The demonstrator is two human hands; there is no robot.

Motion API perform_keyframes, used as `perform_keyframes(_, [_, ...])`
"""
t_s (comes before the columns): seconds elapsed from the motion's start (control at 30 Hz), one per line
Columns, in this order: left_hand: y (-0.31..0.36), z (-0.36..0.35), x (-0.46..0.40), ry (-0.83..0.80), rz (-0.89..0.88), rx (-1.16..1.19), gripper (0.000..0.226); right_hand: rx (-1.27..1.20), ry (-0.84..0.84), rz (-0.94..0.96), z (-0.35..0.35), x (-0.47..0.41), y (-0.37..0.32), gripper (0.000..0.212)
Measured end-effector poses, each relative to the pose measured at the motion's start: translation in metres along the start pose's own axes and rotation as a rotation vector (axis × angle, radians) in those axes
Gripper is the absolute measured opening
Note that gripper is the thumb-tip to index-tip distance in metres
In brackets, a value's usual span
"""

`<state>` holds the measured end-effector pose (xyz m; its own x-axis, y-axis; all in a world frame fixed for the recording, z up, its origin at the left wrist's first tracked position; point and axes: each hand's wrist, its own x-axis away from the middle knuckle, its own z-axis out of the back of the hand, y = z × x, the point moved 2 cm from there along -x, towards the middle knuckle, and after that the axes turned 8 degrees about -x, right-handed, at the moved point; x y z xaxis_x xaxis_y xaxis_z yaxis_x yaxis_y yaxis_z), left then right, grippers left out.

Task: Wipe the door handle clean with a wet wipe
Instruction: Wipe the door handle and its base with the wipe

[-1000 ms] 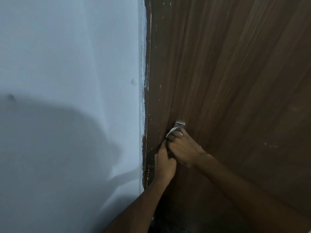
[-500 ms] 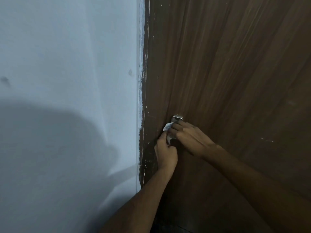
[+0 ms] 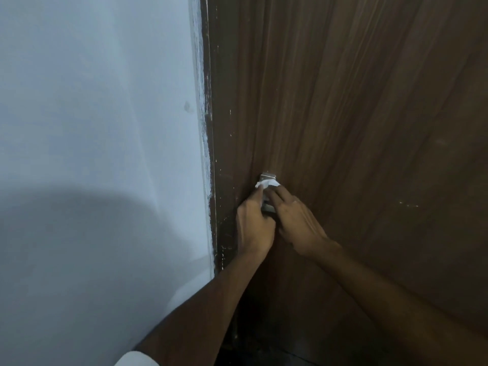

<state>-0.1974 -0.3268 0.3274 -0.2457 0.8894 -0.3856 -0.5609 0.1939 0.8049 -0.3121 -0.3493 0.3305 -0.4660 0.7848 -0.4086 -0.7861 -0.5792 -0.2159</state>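
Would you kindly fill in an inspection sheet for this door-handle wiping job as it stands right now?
Surface: brown wood-grain door, pale specks along its left edge.
Job's things: metal handle, top end showing, the rest behind the hands; white wipe bunched on the handle just below that end.
Clutter: nothing seen.
Grippers: left hand pinches the wipe at its fingertips; right hand lies on the handle beside it, fingers touching the wipe.
Cables: nothing seen.
Surroundings: pale wall left of the door, with a shadow low down and ragged paint at the frame; white sleeve at the bottom edge.
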Motion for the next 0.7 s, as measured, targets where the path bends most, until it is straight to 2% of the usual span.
perform_keyframes(0.13, [0.003,0.000,-0.001,-0.065,-0.101,-0.071,0.056,-0.003,0.124,0.038,0.011,-0.002,0.003,0.058])
perform_keyframes(0.23, [-0.004,-0.002,0.004,-0.115,-0.182,-0.247,0.061,0.022,0.057,0.003,0.009,0.004,0.007,0.051])
perform_keyframes(0.37, [-0.007,-0.006,0.004,-0.168,-0.255,-0.494,0.066,0.013,-0.056,-0.003,0.002,0.012,0.015,0.066])
perform_keyframes(0.5, [-0.002,-0.007,-0.005,-0.177,-0.228,-0.495,0.055,0.001,0.030,-0.002,0.010,0.005,0.013,0.044])
perform_keyframes(0.7, [0.014,0.003,-0.019,-0.108,-0.352,-0.368,0.052,-0.114,0.145,-0.001,0.021,-0.002,0.015,0.061])
